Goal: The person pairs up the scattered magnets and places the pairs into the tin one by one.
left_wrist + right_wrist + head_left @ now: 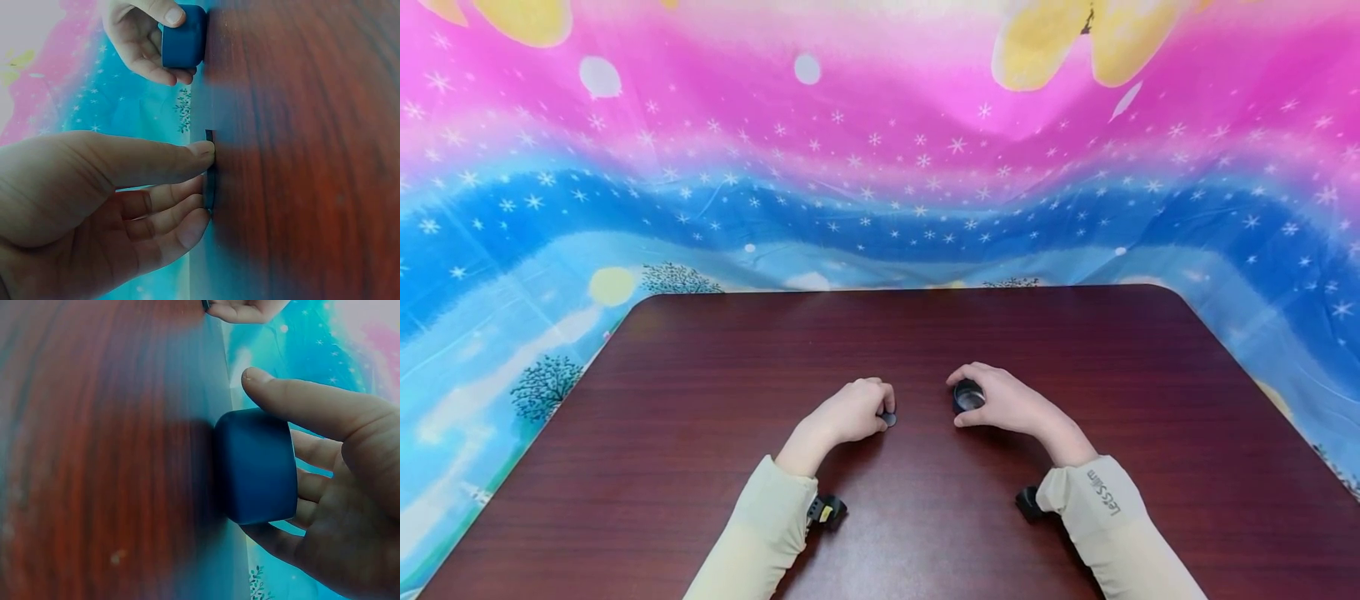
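A thin, round, dark disc point(890, 420) is pinched by my left hand point(852, 411), left of the table's middle. In the left wrist view the disc point(210, 184) appears edge-on, close over the tabletop, thumb on one side and fingertips on the other. To the right, my right hand point(1009, 402) holds a short, dark, round container point(968, 397), open at the top. The right wrist view shows the container point(257, 469) sitting upright on the table, with the thumb and fingers curved around its wall. A gap of bare tabletop separates the two hands.
Both hands work over a dark reddish wooden table point(760, 350) with rounded far corners. A pink and blue patterned cloth point(880, 167) hangs behind it and along the sides. Small black wrist cameras point(829, 510) hang under both light sleeves point(760, 517).
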The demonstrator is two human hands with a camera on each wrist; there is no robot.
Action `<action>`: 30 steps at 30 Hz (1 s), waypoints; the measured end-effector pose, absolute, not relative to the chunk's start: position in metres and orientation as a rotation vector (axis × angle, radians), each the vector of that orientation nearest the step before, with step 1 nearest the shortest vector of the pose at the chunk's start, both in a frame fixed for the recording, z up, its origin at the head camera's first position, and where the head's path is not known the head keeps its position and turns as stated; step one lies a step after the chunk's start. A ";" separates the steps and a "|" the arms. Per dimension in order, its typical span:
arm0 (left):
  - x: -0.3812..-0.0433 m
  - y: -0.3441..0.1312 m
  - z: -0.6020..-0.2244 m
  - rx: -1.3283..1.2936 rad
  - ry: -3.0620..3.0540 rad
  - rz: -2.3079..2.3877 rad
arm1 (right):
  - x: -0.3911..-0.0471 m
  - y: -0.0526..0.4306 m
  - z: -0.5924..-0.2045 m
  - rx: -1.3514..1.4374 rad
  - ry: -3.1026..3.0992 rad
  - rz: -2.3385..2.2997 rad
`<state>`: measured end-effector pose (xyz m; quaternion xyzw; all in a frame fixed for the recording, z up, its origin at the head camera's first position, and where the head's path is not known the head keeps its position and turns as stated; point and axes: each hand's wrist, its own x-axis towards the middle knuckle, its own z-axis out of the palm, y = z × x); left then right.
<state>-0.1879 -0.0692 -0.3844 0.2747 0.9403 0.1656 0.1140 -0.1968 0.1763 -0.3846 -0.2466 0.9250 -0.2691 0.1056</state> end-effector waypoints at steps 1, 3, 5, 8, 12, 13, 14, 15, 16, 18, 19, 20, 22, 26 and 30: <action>-0.188 -0.069 -0.385 0.805 2.756 0.489 | -0.197 0.177 -0.385 -0.722 2.724 -0.796; -0.188 -0.069 -0.385 0.803 2.757 0.491 | -0.197 0.178 -0.386 -0.715 2.721 -0.799; -0.188 -0.069 -0.384 0.805 2.757 0.497 | -0.197 0.179 -0.387 -0.709 2.720 -0.805; -0.188 -0.069 -0.385 0.808 2.759 0.501 | -0.197 0.181 -0.388 -0.708 2.719 -0.806; -0.188 -0.069 -0.385 0.800 2.757 0.498 | -0.197 0.182 -0.388 -0.708 2.709 -0.808; -0.187 -0.069 -0.386 0.796 2.757 0.496 | -0.197 0.182 -0.388 -0.705 2.704 -0.810; -0.187 -0.069 -0.386 0.793 2.757 0.495 | -0.197 0.183 -0.388 -0.703 2.702 -0.807; -0.187 -0.069 -0.385 0.789 2.757 0.497 | -0.197 0.183 -0.388 -0.700 2.699 -0.806; -0.187 -0.069 -0.385 0.786 2.758 0.498 | -0.197 0.183 -0.387 -0.699 2.697 -0.802; -0.187 -0.069 -0.385 0.782 2.758 0.504 | -0.197 0.184 -0.387 -0.693 2.692 -0.802; -0.187 -0.070 -0.385 0.781 2.758 0.506 | -0.197 0.185 -0.386 -0.691 2.690 -0.801; -0.187 -0.070 -0.384 0.779 2.759 0.507 | -0.198 0.186 -0.386 -0.694 2.690 -0.798; -0.187 -0.069 -0.384 0.778 2.760 0.509 | -0.198 0.187 -0.386 -0.696 2.683 -0.807; -0.187 -0.069 -0.383 0.776 2.765 0.510 | -0.199 0.189 -0.386 -0.713 2.678 -0.820; -0.187 -0.069 -0.383 0.771 2.766 0.512 | -0.200 0.190 -0.386 -0.717 2.670 -0.835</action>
